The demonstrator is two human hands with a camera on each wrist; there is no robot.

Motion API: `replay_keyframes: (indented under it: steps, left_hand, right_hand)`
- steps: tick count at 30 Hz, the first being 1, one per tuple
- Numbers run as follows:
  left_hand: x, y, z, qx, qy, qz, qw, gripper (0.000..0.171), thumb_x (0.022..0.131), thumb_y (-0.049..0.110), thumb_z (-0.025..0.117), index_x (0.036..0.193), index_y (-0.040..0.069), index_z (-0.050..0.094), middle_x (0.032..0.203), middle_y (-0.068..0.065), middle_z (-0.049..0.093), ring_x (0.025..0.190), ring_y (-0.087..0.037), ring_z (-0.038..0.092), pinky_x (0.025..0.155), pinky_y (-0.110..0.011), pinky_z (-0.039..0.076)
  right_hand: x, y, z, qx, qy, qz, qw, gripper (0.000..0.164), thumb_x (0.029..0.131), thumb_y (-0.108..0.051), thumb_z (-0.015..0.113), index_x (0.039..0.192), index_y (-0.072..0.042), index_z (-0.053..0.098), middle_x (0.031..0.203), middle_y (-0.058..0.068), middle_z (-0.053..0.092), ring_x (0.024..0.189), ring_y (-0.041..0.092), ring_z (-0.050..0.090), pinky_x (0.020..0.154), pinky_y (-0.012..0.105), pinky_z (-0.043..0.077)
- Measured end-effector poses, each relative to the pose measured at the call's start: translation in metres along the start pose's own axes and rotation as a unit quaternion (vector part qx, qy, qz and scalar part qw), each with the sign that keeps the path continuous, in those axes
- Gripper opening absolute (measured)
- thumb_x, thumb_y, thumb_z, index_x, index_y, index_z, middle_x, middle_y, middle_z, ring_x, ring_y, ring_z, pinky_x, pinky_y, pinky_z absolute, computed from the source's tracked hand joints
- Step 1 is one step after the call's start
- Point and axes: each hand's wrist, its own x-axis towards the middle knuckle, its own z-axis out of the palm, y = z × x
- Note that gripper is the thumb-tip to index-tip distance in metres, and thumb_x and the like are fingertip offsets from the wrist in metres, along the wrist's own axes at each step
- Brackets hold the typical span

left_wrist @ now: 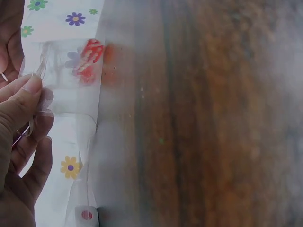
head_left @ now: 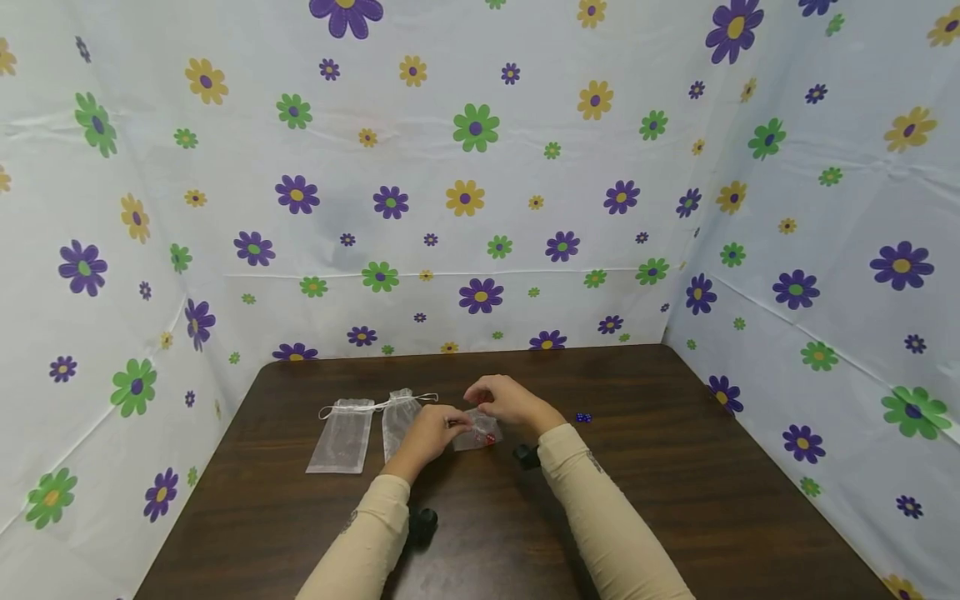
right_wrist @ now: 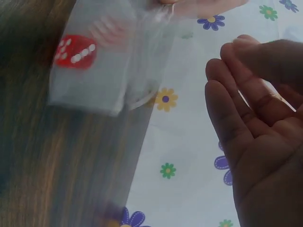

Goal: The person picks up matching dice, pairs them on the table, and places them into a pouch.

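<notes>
My left hand (head_left: 433,433) pinches the gathered edge of a small sheer white drawstring bag (head_left: 467,438), thumb against fingertips. Red dice (right_wrist: 75,51) with white pips show through the mesh low in the bag. My right hand (head_left: 510,402) is over the bag's far side, thumb and fingertips drawn together. A small red die (head_left: 482,400) shows between them in the head view; the right wrist view hides it behind the thumb. In the left wrist view, the held bag (left_wrist: 66,94) and its loose cord are close to the left fingertips.
Two more sheer bags, one flat at the left (head_left: 341,442) and one partly behind my left hand (head_left: 397,421), lie on the dark wooden table (head_left: 637,500). Blue dice (head_left: 583,417) sit right of my right hand. Flower-patterned cloth (head_left: 480,208) surrounds the table's back and sides.
</notes>
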Motion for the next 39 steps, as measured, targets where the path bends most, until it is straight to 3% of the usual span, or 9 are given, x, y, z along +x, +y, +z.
replay_keyframes:
  steps: [7, 13, 18, 24, 31, 39]
  left_hand:
    - [0.0, 0.0, -0.001, -0.002, -0.008, -0.011, 0.9999, 0.006, 0.085, 0.006, 0.08, 0.089, 0.011, 0.08, 0.087, 0.0, 0.077, 0.079, -0.013, 0.071, 0.072, -0.031, 0.057]
    - [0.0, 0.001, -0.001, -0.003, -0.006, -0.017, 0.9998, 0.006, 0.085, 0.006, 0.08, 0.089, 0.012, 0.08, 0.088, 0.0, 0.077, 0.08, -0.013, 0.071, 0.073, -0.031, 0.057]
    - [-0.001, 0.001, -0.003, -0.019, 0.002, -0.037, 0.9991, 0.006, 0.086, 0.007, 0.079, 0.089, 0.012, 0.079, 0.087, 0.001, 0.076, 0.075, -0.009, 0.067, 0.069, -0.028, 0.055]
    - [-0.001, 0.0, -0.006, -0.035, 0.022, -0.047, 0.9981, 0.006, 0.086, 0.006, 0.079, 0.089, 0.011, 0.079, 0.085, 0.002, 0.075, 0.071, -0.006, 0.063, 0.065, -0.026, 0.053]
    - [0.003, 0.0, -0.014, -0.042, 0.039, -0.034, 0.9978, 0.004, 0.086, 0.007, 0.079, 0.089, 0.009, 0.078, 0.085, 0.002, 0.075, 0.075, -0.01, 0.066, 0.068, -0.029, 0.055]
    - [0.008, 0.006, -0.027, -0.052, 0.039, -0.05, 0.9966, 0.003, 0.092, 0.009, 0.075, 0.092, 0.009, 0.078, 0.089, -0.001, 0.076, 0.076, -0.01, 0.066, 0.07, -0.029, 0.055]
  right_hand:
    - [-0.005, 0.008, 0.002, 0.002, 0.028, 0.023, 0.999, 0.026, 0.1, 0.007, 0.055, 0.119, -0.004, 0.07, 0.119, 0.01, 0.068, 0.115, 0.026, 0.062, 0.101, 0.043, 0.05]
    - [-0.013, 0.023, 0.004, 0.015, -0.03, 0.026, 0.999, 0.021, 0.1, 0.0, 0.061, 0.115, -0.01, 0.072, 0.118, 0.006, 0.069, 0.107, 0.021, 0.063, 0.095, 0.042, 0.053]
    - [-0.016, 0.036, 0.01, 0.036, -0.055, 0.029, 0.997, 0.013, 0.094, -0.003, 0.07, 0.103, -0.01, 0.075, 0.099, 0.0, 0.069, 0.086, 0.014, 0.06, 0.081, 0.034, 0.054]
    - [-0.017, 0.038, 0.008, 0.005, -0.008, 0.011, 1.0, 0.011, 0.096, -0.005, 0.068, 0.089, -0.011, 0.073, 0.088, -0.003, 0.067, 0.079, 0.013, 0.057, 0.077, 0.031, 0.052]
    - [-0.019, 0.032, 0.002, 0.013, 0.021, 0.015, 1.0, 0.009, 0.099, -0.007, 0.066, 0.095, -0.007, 0.074, 0.093, -0.003, 0.069, 0.086, 0.013, 0.06, 0.082, 0.036, 0.053]
    - [-0.02, 0.02, -0.005, 0.041, 0.048, 0.033, 0.997, 0.013, 0.101, -0.01, 0.064, 0.104, -0.004, 0.074, 0.098, -0.002, 0.069, 0.089, 0.014, 0.061, 0.086, 0.037, 0.054]
